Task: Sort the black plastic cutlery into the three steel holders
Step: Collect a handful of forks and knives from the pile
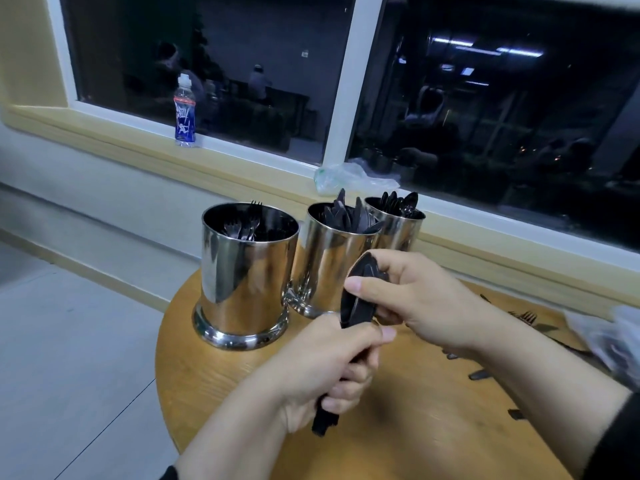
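Three steel holders stand at the far side of a round wooden table (415,427). The left holder (242,278) has forks in it, the middle holder (325,261) knives, the right holder (398,233) spoons. Just in front of the middle holder, both hands hold one bundle of black cutlery (353,306) upright. My left hand (332,368) grips the handles low down. My right hand (415,299) pinches the top ends, thumb in front. The bundle's tips look like spoon bowls or knife blades; I cannot tell which.
Loose black forks and knives (526,320) lie on the table's right side, beside a crumpled clear plastic bag (613,337). On the window sill stand a blue drink bottle (185,112) and another plastic bag (349,178). The table's left edge drops to a pale floor.
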